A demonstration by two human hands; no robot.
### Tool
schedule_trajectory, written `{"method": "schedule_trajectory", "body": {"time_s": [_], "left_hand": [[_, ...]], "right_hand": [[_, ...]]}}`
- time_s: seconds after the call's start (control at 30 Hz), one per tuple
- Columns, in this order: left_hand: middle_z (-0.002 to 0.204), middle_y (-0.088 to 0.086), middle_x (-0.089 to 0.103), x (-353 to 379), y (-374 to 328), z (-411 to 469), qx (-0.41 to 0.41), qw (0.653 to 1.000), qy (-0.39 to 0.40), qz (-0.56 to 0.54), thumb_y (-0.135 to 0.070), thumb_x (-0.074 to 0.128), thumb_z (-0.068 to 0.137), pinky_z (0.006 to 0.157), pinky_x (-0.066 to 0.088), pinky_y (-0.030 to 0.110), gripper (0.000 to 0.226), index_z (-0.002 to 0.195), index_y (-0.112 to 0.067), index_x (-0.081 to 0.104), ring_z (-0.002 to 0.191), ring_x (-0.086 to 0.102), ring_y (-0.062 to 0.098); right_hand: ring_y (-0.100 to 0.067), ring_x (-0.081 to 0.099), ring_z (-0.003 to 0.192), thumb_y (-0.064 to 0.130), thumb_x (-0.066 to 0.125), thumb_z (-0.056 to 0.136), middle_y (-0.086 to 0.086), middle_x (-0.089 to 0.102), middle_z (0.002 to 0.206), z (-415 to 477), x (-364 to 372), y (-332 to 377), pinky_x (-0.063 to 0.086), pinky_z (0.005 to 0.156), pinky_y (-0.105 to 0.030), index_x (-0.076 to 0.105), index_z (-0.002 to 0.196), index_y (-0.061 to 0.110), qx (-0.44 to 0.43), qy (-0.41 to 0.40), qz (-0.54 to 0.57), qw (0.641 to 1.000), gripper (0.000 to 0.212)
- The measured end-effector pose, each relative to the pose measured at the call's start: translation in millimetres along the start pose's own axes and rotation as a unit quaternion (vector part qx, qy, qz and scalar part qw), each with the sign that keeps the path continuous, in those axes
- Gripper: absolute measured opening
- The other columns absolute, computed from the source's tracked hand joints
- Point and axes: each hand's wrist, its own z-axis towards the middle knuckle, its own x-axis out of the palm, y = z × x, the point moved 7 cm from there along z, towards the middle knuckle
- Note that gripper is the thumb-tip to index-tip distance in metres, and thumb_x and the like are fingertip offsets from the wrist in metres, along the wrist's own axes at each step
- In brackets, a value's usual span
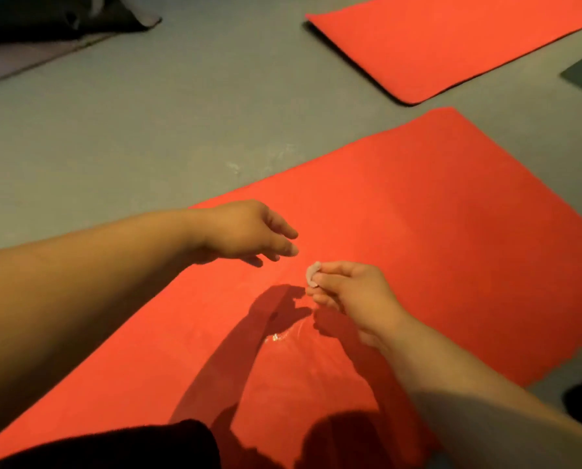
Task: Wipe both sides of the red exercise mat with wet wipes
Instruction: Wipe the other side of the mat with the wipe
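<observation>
Centre frame: I see the right hand (353,296) pinching a small pale crumpled wet wipe (313,274) above the flat red foam exercise mat (418,214) | left hand (245,231) relaxed, empty | wet sheen (277,337) lower centre: top side partly wiped, I judge; underside not yet done

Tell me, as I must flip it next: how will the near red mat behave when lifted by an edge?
Probably floppy and light: the near red mat looks thin, hugging the floor. The wet sheen may make that spot slippery.
</observation>
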Motion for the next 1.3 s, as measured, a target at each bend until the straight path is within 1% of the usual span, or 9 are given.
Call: {"method": "schedule_trajectory", "body": {"time_s": [0.23, 0.4, 0.5, 0.57, 0.67, 0.77, 0.93, 1.13, 1.3], "left_hand": [[0.062, -0.004, 0.067, -27, -93, -89, 0.063, 0.995, -0.076, 0.025, -0.022, 0.078, 0.078, 0.057, 0.054, 0.018, 0.013, 0.086, -0.011, 0.077, 0.060, 0.061, 0.004], [0.047, -0.008, 0.058, -50, -108, -147, 0.072, 0.980, -0.184, 0.002, -0.013, 0.078, 0.078, 0.044, 0.045, 0.012, 0.004, 0.079, -0.010, 0.076, 0.043, 0.051, 0.001], [0.055, 0.001, 0.060, -65, -98, -169, 0.045, 0.964, -0.263, 0.011, -0.010, 0.069, 0.081, 0.055, 0.051, 0.020, 0.006, 0.076, -0.011, 0.073, 0.046, 0.055, 0.008], [0.060, 0.005, 0.059, -78, -86, -185, 0.032, 0.950, -0.303, -0.070, -0.009, 0.065, 0.085, 0.066, 0.057, 0.031, 0.011, 0.076, -0.008, 0.071, 0.053, 0.056, 0.014], [0.074, 0.005, 0.064, -62, -87, -201, 0.054, 0.956, -0.212, -0.195, -0.008, 0.066, 0.088, 0.067, 0.056, 0.027, 0.006, 0.087, -0.008, 0.072, 0.069, 0.060, 0.014], [0.079, 0.001, 0.066, -35, -103, -207, 0.074, 0.964, -0.138, -0.215, -0.006, 0.065, 0.088, 0.066, 0.055, 0.024, 0.012, 0.099, -0.009, 0.068, 0.071, 0.062, 0.012], [0.080, 0.007, 0.068, -39, -121, -223, 0.067, 0.965, -0.126, -0.220, -0.017, 0.069, 0.086, 0.057, 0.053, 0.017, 0.011, 0.093, -0.009, 0.065, 0.065, 0.059, 0.011], [0.072, 0.010, 0.064, -49, -95, -226, 0.080, 0.931, -0.179, -0.307, 0.009, 0.064, 0.081, 0.058, 0.054, 0.022, 0.024, 0.091, -0.012, 0.057, 0.057, 0.061, 0.016], [0.073, 0.015, 0.065, -72, -87, -233, 0.129, 0.941, -0.215, -0.229, 0.014, 0.067, 0.074, 0.052, 0.046, 0.020, 0.029, 0.090, -0.010, 0.060, 0.066, 0.058, 0.021]], "right_hand": [[-0.009, 0.063, 0.052, 0.002, 0.060, 0.088, -0.005, 0.067, 0.064, -94, 34, 109, 0.052, 0.051, -0.017, 0.063, 0.081, 0.005, -0.095, 0.040, 0.078, 0.992, 0.008], [-0.009, 0.057, 0.062, 0.010, 0.061, 0.089, 0.000, 0.062, 0.070, -142, 49, 137, 0.049, 0.050, -0.018, 0.064, 0.076, 0.013, -0.150, 0.022, 0.031, 0.988, 0.014], [-0.009, 0.053, 0.061, 0.009, 0.059, 0.089, -0.001, 0.059, 0.072, -160, 44, 145, 0.046, 0.047, -0.017, 0.064, 0.072, 0.012, -0.165, -0.001, -0.009, 0.986, 0.018], [-0.008, 0.053, 0.061, 0.008, 0.055, 0.091, 0.000, 0.059, 0.074, -169, 38, 148, 0.044, 0.045, -0.017, 0.062, 0.073, 0.013, -0.163, -0.016, -0.031, 0.986, 0.020], [-0.009, 0.053, 0.060, 0.007, 0.054, 0.092, -0.001, 0.059, 0.073, -182, 37, 148, 0.043, 0.044, -0.017, 0.060, 0.074, 0.013, -0.148, -0.011, -0.021, 0.989, 0.019], [-0.009, 0.054, 0.060, 0.008, 0.057, 0.090, -0.001, 0.061, 0.071, -194, 53, 155, 0.043, 0.046, -0.017, 0.060, 0.075, 0.013, -0.162, 0.019, -0.021, 0.986, 0.017], [-0.008, 0.054, 0.059, 0.012, 0.059, 0.091, -0.001, 0.064, 0.072, -209, 73, 167, 0.043, 0.046, -0.017, 0.062, 0.076, 0.013, -0.207, 0.046, -0.044, 0.976, 0.015], [-0.011, 0.052, 0.059, 0.005, 0.059, 0.087, -0.006, 0.063, 0.073, -210, 94, 166, 0.043, 0.048, -0.019, 0.063, 0.078, 0.009, -0.204, 0.039, -0.046, 0.977, 0.011], [-0.010, 0.052, 0.058, 0.022, 0.062, 0.088, -0.001, 0.063, 0.074, -200, 103, 168, 0.041, 0.048, -0.019, 0.068, 0.090, 0.011, -0.145, 0.027, 0.015, 0.989, 0.013]]}}
